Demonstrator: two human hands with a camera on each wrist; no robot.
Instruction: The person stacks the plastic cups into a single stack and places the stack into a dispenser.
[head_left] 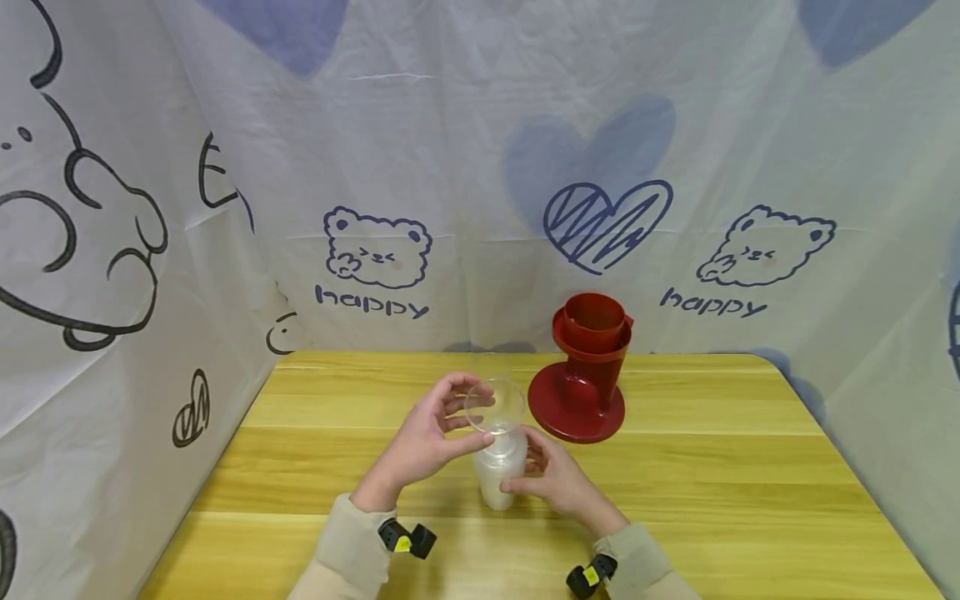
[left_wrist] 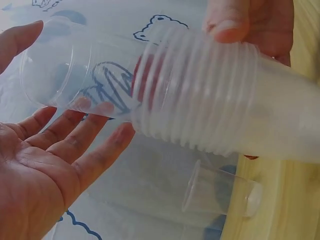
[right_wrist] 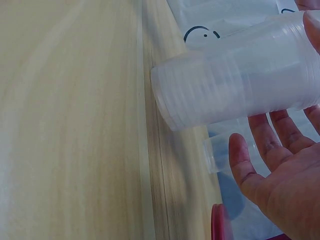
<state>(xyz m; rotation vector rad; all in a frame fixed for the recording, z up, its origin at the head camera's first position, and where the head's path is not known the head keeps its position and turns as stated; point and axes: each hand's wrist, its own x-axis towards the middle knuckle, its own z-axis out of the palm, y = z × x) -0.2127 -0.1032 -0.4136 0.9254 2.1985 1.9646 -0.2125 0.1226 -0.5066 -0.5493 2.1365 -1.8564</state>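
A stack of clear plastic cups [head_left: 498, 475] stands upright in front of me, several rims nested close together. Out of its top rises one clear plastic cup [left_wrist: 65, 70], its lower end inside the stack. My left hand [head_left: 427, 433] is around this upper cup, thumb on the near side and fingers on the far side. Lower down, my right hand [head_left: 558, 479] grips the stack, its thumb in front and fingers behind. In the right wrist view the stack [right_wrist: 235, 75] spans the right hand's [right_wrist: 285, 175] palm side, base close over the wooden table.
Just behind the stack, another clear cup [left_wrist: 220, 192] stands on the wooden table [head_left: 712, 467]. A red plastic stand [head_left: 577, 400] with a round base and a ring-shaped top is to the right, near the back edge. Printed white cloth [head_left: 465, 167] hangs behind and at the sides.
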